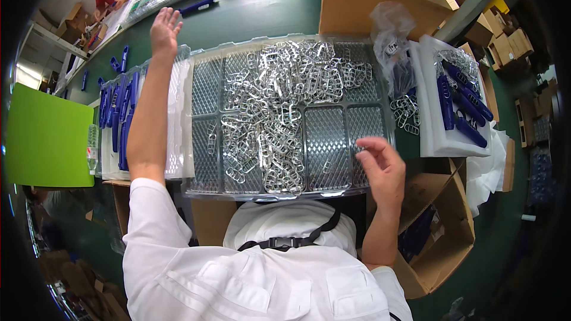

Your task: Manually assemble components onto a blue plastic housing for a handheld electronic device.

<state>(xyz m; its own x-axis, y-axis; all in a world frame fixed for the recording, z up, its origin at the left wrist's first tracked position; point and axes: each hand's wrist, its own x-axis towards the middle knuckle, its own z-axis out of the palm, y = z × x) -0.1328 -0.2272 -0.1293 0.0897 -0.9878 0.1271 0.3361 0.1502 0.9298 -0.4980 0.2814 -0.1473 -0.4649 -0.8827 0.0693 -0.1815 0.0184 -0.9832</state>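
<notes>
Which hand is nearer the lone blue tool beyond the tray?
Left. The left hand is just left of the blue tool; the right hand is farther, at the right front of the tray.

The white-sleeved left arm (150, 113), bare along its forearm, was stretched far forward, the bare left hand (163, 34) held with fingers extended. The bare right forearm (383, 235) was raised close to the torso, the bare right hand (385, 172) half curled, thumb and forefinger parted.
</notes>
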